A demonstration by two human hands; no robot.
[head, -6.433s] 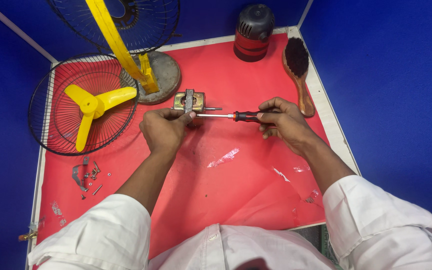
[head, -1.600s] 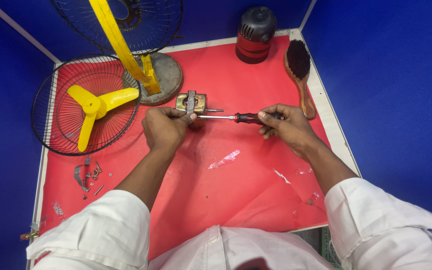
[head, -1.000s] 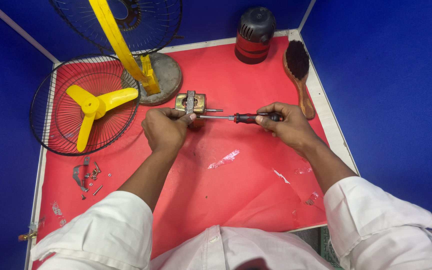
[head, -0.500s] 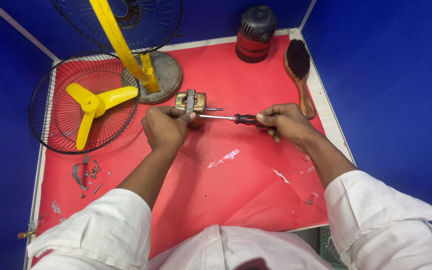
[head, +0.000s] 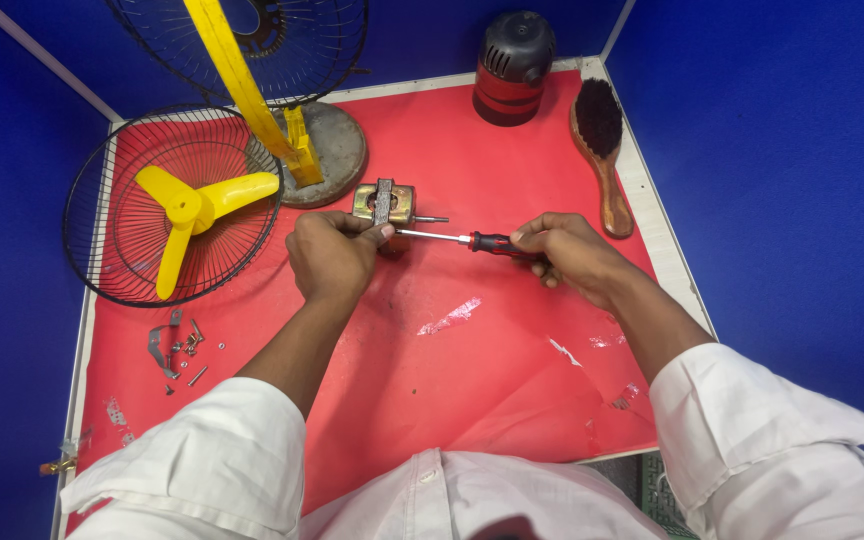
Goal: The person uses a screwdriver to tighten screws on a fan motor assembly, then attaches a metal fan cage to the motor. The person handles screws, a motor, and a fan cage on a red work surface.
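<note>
Steadying the brass motor block (head: 384,203) at upper centre with left hand (head: 334,258) fingers clamped, seemingly so the screwdriver (head: 467,240), gripped tight in right hand (head: 567,250), bites.

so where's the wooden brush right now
In the head view, the wooden brush lies at the far right edge of the red table, just right of the black and red motor cover and beyond the right hand.

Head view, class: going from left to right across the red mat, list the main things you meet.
Black wire fan guard with yellow three-blade propeller → brass-coloured metal motor block → red-and-black-handled screwdriver → black-and-red cylindrical motor housing → wooden-handled brush with dark bristles.
</note>
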